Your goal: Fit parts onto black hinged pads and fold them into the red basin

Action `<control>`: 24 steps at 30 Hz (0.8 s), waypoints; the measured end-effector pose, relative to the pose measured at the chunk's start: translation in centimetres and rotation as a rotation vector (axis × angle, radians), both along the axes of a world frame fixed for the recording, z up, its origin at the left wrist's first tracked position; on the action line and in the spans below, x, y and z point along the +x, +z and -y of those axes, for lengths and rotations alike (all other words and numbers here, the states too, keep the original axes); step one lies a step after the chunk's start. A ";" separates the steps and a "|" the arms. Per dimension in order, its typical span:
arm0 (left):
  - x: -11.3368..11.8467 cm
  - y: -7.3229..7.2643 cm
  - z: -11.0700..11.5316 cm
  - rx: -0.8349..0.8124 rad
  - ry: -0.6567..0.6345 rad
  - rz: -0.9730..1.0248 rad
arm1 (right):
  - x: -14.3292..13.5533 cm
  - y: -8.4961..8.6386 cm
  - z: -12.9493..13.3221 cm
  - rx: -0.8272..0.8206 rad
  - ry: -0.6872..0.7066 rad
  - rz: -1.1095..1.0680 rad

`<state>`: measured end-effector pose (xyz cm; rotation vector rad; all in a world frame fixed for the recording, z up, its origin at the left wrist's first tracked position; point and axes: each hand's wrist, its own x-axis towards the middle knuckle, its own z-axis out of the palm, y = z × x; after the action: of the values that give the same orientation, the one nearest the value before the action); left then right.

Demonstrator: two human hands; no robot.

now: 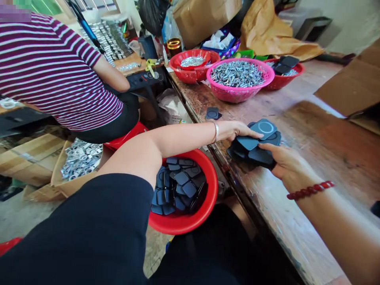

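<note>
A loose pile of dark flat pieces lies on the wooden table near its edge. My left hand, with a bracelet at the wrist, reaches in from the left and is closed on dark pieces at the top of the pile, one of them marked with a pale ring. From the right, my right hand, below a red bead bracelet, has its fingers around the pile's near right side, thumb on top. Its other fingers are partly hidden. Two more dark pieces rest near the table edge, left of the pile.
Beside the table stands a red basin of dark pieces. A pink basket of metal parts and red baskets are at the back. A cardboard box is at right; a person in a striped shirt sits at left.
</note>
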<state>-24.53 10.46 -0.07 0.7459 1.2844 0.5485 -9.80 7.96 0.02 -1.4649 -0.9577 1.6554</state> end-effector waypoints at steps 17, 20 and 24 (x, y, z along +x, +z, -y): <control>-10.9 -3.2 21.6 -0.179 0.286 0.161 | -4.8 -3.2 17.6 0.208 0.769 0.036; -13.8 -4.1 23.8 -0.230 0.292 0.003 | -4.0 -3.9 19.2 0.056 0.922 0.074; -16.5 -5.3 25.0 -0.290 0.238 -0.247 | -1.6 -4.3 19.9 0.061 1.073 0.170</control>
<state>-41.06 -14.55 -5.36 0.4301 1.6548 0.4555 -11.44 -11.89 -4.32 -1.0849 -2.1040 2.1691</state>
